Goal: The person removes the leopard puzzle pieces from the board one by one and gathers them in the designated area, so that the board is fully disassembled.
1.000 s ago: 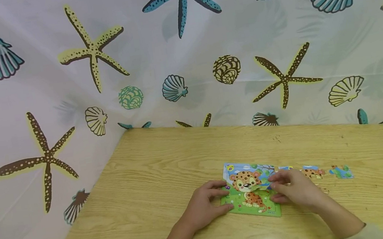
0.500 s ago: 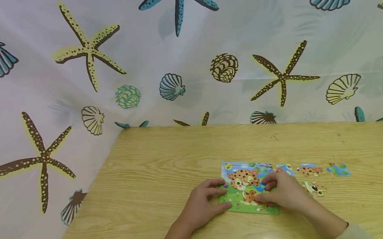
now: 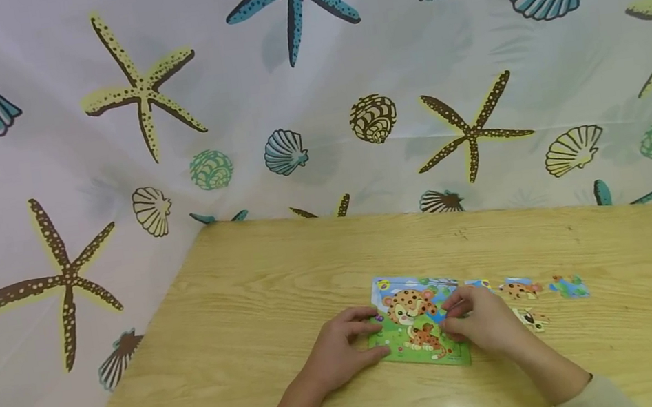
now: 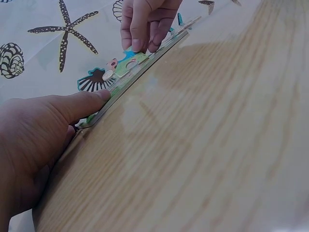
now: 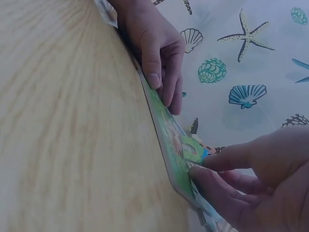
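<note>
A jigsaw puzzle board point(image 3: 403, 354) with a spotted leopard cub on green and blue lies flat on the table. My left hand point(image 3: 346, 348) rests at its left side, fingertips and thumb touching the border. In the left wrist view, the left thumb point(image 4: 87, 104) lies along the board's edge. Over the right half of the board, my right hand point(image 3: 483, 320) pinches a green and blue puzzle piece point(image 5: 194, 149) between thumb and fingers. That piece is tilted up from the board, seen also in the left wrist view; the fingers partly hide it.
Loose puzzle pieces lie right of the board: an orange spotted piece point(image 3: 519, 289), a blue-green piece point(image 3: 570, 286), a piece with an eye point(image 3: 531, 319) and a blue piece point(image 3: 478, 283) partly behind the right hand. A shell-and-starfish curtain point(image 3: 335, 181) borders the wooden table point(image 3: 264, 295).
My right hand has moved left over the board with the piece, uncovering the loose piece with the eye. Lately it has shifted only slightly. The left hand stays on the board's left side.
</note>
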A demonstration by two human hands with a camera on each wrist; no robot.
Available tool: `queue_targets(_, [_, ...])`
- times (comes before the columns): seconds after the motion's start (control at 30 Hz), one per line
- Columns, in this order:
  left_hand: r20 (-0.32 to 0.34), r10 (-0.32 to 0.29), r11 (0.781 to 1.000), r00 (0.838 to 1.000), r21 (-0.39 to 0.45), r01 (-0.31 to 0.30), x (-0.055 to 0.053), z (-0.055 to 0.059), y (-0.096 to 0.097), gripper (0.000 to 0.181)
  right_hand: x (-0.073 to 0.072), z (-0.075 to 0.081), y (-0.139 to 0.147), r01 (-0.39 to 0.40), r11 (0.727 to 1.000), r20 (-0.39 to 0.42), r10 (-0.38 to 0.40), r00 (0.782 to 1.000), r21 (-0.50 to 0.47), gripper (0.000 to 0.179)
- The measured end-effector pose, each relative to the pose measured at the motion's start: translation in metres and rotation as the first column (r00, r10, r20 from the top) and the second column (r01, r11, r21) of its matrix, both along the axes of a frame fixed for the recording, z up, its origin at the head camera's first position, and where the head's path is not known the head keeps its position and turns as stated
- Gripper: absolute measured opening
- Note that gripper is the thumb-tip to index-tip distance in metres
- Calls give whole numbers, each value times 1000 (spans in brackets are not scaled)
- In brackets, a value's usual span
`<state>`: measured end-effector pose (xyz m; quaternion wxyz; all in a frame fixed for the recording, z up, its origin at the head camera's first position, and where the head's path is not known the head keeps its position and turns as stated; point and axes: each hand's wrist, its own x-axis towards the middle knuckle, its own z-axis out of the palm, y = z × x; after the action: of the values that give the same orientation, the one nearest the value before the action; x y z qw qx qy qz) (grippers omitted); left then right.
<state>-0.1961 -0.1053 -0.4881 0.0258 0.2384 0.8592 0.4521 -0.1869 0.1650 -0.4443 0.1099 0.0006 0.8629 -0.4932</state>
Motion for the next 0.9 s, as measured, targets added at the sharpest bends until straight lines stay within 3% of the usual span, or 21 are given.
queue_targets(0.17, [24,17,1000,1000,12,-17,1,-2,-1,39,-4,2,9,-88,972,69,106,992,-217,25])
queue_targets(0.3, [24,21,1000,999,13,-21,1,-4,-1,39,-10,3,18,-115,948,108,153,982,-297,30])
queue_targets(0.6, [25,17,1000,1000,8,-17,0,0,0,40,-20,9,40,-107,936,126,157,979,-337,37])
queue_targets(0.9, [45,11,1000,999,28,-12,2,3,2,39,-22,18,66,-131,945,106,169,980,-300,44])
